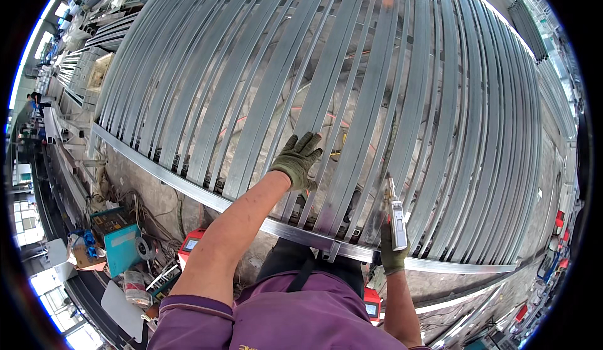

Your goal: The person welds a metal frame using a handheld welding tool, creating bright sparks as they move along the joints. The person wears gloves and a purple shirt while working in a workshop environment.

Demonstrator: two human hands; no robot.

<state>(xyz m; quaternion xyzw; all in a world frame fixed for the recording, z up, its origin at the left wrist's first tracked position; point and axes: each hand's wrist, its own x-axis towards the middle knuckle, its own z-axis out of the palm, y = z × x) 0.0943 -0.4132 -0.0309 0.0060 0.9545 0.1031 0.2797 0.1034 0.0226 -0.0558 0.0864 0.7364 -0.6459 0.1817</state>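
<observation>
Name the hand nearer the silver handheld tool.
Right: the right hand grips the silver handheld tool; the left hand is over the metal bars, left of the tool.

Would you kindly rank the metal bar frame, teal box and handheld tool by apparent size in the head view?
Largest to smallest:
metal bar frame, by far
teal box
handheld tool

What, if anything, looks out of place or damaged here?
Nothing looks clearly damaged. The metal bars lie side by side, but the cables near the teal machine look untidy, lying in a loose tangle.
</observation>
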